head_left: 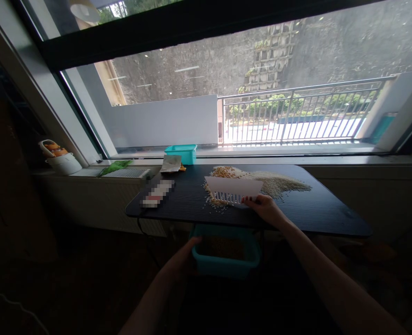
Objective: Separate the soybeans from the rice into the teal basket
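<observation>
My right hand (260,205) is closed on the slotted near edge of a white plastic scraper (234,187). The scraper stands tilted over the grains on the dark table, its comb-like slots facing me. Around and behind it lies a pile of pale grains (279,182), with orange-yellow kernels (225,171) at the back left. Below the table's front edge, my left hand (189,251) grips the left side of a teal bin (225,266), thumb at the rim. Dark brownish grain shows dimly inside the bin. The fingers under its side are hidden.
A second teal bin (186,155) stands at the table's back by the window, with a crumpled paper packet (171,164) before it. A blurred pale object (158,193) lies on the table's left. A white pot (64,164) sits on the sill; the radiator (129,173) is beside the table (326,209).
</observation>
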### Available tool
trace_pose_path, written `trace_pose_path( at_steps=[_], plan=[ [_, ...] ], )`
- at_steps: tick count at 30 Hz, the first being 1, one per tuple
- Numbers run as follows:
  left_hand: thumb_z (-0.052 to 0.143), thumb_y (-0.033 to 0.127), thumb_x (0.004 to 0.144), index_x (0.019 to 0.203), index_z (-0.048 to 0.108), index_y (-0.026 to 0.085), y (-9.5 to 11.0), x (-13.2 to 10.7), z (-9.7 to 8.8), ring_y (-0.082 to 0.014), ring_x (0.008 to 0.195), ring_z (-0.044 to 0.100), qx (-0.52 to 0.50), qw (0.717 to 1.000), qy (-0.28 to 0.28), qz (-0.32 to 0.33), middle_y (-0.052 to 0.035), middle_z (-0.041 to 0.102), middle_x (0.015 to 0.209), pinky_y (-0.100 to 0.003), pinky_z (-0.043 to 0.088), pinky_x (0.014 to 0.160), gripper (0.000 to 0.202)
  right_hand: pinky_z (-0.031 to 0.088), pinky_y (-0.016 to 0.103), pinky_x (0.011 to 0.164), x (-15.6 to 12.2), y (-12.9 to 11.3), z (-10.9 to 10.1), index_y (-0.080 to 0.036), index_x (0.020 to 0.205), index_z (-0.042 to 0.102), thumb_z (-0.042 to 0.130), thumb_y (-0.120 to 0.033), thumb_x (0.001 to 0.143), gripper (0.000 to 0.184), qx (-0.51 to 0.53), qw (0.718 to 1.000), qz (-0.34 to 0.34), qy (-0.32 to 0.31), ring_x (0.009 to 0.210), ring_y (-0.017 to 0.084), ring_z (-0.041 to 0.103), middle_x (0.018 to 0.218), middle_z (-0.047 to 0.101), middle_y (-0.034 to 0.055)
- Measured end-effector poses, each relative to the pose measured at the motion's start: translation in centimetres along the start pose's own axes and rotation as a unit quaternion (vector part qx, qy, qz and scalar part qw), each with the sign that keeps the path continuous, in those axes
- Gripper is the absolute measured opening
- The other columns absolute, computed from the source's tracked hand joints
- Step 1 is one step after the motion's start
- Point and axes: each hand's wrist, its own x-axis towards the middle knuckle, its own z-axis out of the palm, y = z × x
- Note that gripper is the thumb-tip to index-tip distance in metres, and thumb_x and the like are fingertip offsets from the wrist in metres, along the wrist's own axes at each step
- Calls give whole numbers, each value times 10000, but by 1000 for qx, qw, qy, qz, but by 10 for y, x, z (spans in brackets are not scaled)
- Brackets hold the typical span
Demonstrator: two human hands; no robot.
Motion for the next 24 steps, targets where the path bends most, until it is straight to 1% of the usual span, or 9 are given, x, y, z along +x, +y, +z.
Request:
trace_pose_path(
  at_steps=[5,8,11,14,16,18,22,24],
  plan=[
    [557,641,701,1238,525,203,2,-4,2,-303,1007,608,5,1000,11,-3,-111,659,1078,-402,502,777,693,467,270,542,-6,-8,-1,-168,630,709,696,-536,627,368,-8,1000,8,-7,612,192,612,576,657,13],
    [553,642,702,1258,502,203,0,-3,4,-308,995,613,-1,1000,9,-1,-110,661,1055,-415,510,769,710,468,276,544,-12,-16,-6,-170,629,706,701,-548,617,378,-9,1000,17,9,611,193,614,587,661,19],
    [563,630,702,1272,483,209,0,-4,9,-311,997,612,-5,1000,-5,-2,-111,652,1070,-416,521,749,712,477,288,557,-23,-20,-18,-173,625,699,705,-557,612,385,-12,999,28,41,621,198,621,620,674,29],
    [589,630,684,1257,489,205,-1,-5,14,-311,1000,610,5,1000,11,2,-113,643,1091,-413,527,742,721,495,301,576,-39,-19,-36,-178,643,710,718,-548,605,372,-31,997,33,69,644,217,640,644,695,33],
    [600,628,677,1247,493,203,-1,-6,16,-312,1003,610,9,1000,19,7,-112,638,1103,-422,527,754,719,513,314,609,-51,-15,-47,-188,677,729,719,-544,608,362,-41,996,31,73,672,231,655,676,717,31],
    [603,625,677,1233,500,204,-1,-6,17,-313,1005,610,10,1000,21,9,-110,637,1105,-426,527,760,705,529,329,646,-63,-11,-53,-199,706,744,717,-549,609,365,-38,996,31,73,699,243,666,710,733,29],
    [600,624,680,1207,517,192,-2,-5,16,-317,998,606,19,999,30,12,-116,629,1114,-423,532,742,686,548,355,684,-85,-9,-52,-201,728,752,728,-561,594,385,-14,996,49,71,726,263,676,742,742,38],
    [598,630,677,1201,523,186,-2,-4,16,-313,988,608,21,999,29,13,-117,627,1111,-412,535,728,690,552,368,702,-90,-13,-48,-202,721,750,737,-566,579,391,0,997,53,60,742,272,677,757,744,43]
  ],
)
